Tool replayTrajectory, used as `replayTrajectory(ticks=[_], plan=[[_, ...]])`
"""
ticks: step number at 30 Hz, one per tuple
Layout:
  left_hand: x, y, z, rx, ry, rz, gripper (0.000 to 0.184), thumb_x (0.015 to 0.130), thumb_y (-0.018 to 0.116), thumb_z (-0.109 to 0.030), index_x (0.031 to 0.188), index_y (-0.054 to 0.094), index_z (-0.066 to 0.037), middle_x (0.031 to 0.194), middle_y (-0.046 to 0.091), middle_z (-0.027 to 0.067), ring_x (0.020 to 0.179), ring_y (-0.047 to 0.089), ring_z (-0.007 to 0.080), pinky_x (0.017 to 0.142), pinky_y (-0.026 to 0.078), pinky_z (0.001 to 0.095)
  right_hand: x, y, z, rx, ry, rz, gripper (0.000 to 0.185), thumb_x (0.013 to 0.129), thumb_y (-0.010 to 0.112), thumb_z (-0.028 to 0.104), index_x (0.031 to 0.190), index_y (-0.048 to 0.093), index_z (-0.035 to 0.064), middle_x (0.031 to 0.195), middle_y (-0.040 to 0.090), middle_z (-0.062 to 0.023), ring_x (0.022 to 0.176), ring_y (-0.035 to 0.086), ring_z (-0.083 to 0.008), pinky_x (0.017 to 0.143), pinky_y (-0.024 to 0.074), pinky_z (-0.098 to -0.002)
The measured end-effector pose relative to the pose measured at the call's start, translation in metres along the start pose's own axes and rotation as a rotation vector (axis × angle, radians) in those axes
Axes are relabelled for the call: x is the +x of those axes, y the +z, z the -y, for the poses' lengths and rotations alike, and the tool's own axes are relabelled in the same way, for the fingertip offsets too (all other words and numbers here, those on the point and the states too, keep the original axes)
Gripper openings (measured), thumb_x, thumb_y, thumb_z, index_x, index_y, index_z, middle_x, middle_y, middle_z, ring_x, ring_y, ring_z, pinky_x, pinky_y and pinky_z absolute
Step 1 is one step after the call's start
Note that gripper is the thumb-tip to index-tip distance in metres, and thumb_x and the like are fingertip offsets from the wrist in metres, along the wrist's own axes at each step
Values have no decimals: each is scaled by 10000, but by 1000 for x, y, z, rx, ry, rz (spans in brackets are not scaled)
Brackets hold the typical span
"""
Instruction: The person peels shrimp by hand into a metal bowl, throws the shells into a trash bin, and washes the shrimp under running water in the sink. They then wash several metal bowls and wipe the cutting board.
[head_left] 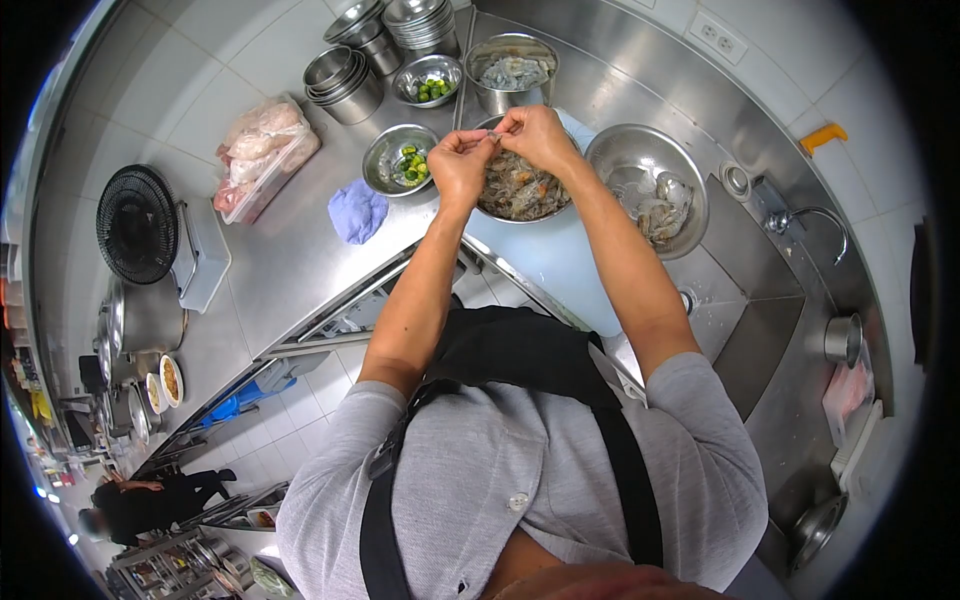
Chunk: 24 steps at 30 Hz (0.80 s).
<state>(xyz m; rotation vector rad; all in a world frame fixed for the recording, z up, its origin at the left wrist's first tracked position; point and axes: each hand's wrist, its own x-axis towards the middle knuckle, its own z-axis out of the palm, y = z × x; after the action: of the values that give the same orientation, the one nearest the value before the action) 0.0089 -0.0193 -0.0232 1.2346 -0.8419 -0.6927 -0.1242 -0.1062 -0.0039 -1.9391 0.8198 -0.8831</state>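
Above a round metal bowl (497, 216) heaped with brownish shrimp shells and heads (522, 190), my two hands meet fingertip to fingertip. My left hand (458, 170) and my right hand (540, 138) both pinch a small, pale shrimp (494, 137), mostly covered by the fingers. To the right, a wide metal bowl (622, 148) holds grey whole shrimp (662, 212). Behind my hands stands a metal pot (500, 102) with pale, peeled-looking shrimp (514, 72) in it. A light cutting board (545, 262) lies under the bowl of shells.
Two metal bowls of cut green pieces (411, 168) (433, 90) stand left, near a purple cloth (357, 211) and a tub of bagged meat (265, 158). Stacked metal pots (343, 88) stand behind. A sink tap (815, 222) is right. Another person (160, 505) stands far lower left.
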Motion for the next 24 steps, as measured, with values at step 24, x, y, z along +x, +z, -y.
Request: replayTrajectory(ticks=[24], plan=[[26,-19,-10,59,-32,59,219,934,645,-52,1128,652,50,901,709,84,706,651,121,625,527,219,-19,-18,35,-286,-102,0,220,769,630,31,968,724,31,922,700,-193,855,668,-355,806,521,-422]])
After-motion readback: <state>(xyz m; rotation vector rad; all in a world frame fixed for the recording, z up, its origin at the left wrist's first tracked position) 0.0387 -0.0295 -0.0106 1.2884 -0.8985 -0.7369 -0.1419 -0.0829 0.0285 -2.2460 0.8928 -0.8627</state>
